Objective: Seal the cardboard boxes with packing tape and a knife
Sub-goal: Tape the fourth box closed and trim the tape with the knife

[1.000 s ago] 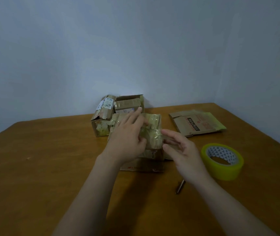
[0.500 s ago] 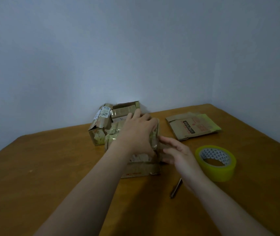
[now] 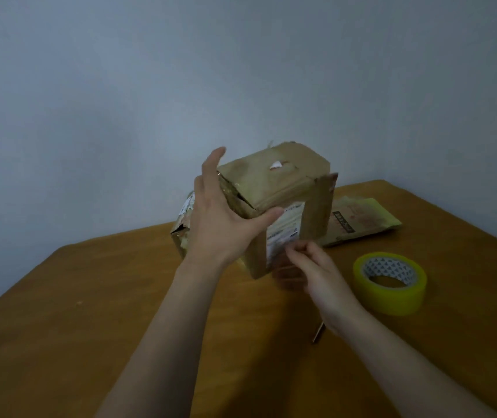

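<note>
A worn cardboard box [image 3: 274, 182] is lifted off the wooden table [image 3: 90, 297] and tipped, with its flaps hanging open towards me. My left hand [image 3: 220, 224] grips its left side, thumb across the front edge. My right hand [image 3: 316, 273] is at the box's lower edge, fingers curled and pinching a blurred lower flap. A yellow roll of packing tape [image 3: 392, 300] lies flat to the right of my right hand. The knife [image 3: 318, 334] lies on the table, mostly hidden under my right wrist.
A second battered box [image 3: 182, 233] stands behind my left hand near the wall. A flattened cardboard piece [image 3: 361, 221] lies at the back right. The table's right edge runs close behind the tape roll.
The box was resting on the table under both hands. Now my left hand has raised and tipped it, and my right hand has moved to its lower flap.
</note>
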